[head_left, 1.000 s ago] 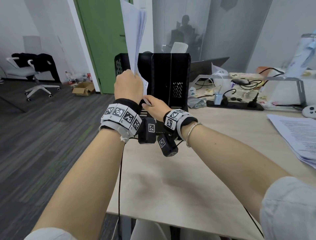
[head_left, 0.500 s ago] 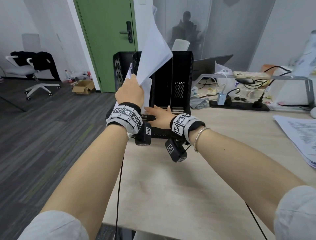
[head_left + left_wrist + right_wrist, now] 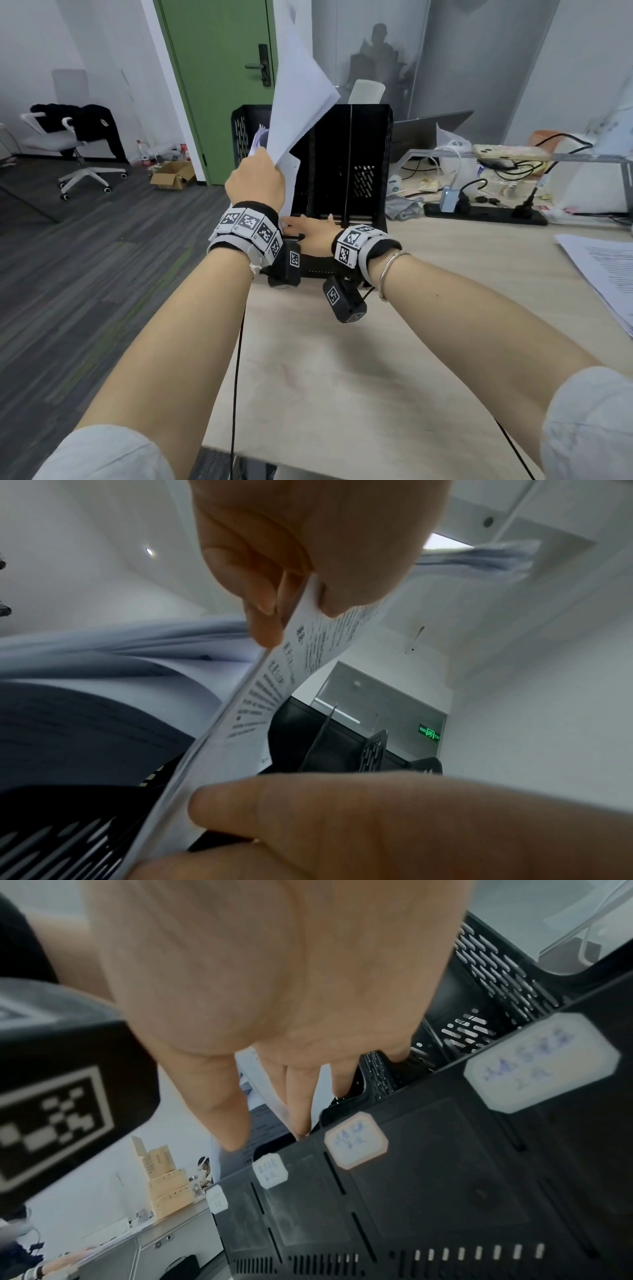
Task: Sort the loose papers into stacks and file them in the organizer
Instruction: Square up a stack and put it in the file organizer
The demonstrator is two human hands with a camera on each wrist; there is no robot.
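A black multi-slot organizer (image 3: 363, 154) stands at the table's far left. My left hand (image 3: 260, 171) pinches a sheaf of white printed papers (image 3: 298, 92) by its lower edge. The sheaf leans right, its bottom inside one of the left slots. In the left wrist view the fingers (image 3: 263, 607) and thumb clamp the papers (image 3: 260, 696) above the organizer (image 3: 342, 739). My right hand (image 3: 308, 224) lies flat with straight fingers on the organizer's front lip, below the papers. The right wrist view has that hand (image 3: 270, 1123) reaching over the labelled front (image 3: 356, 1139) of the organizer (image 3: 428, 1177).
A pile of printed sheets (image 3: 609, 274) lies at the table's right edge. A power strip with cables (image 3: 479, 209) and a laptop (image 3: 428, 133) sit behind the organizer's right side. The table's left edge drops to the floor, where an office chair (image 3: 78, 147) and a cardboard box (image 3: 171, 174) stand.
The sheaf has come down from upright and tilted right, into the organizer. My right hand left the papers' lower corner and now lies flat on the organizer's front.
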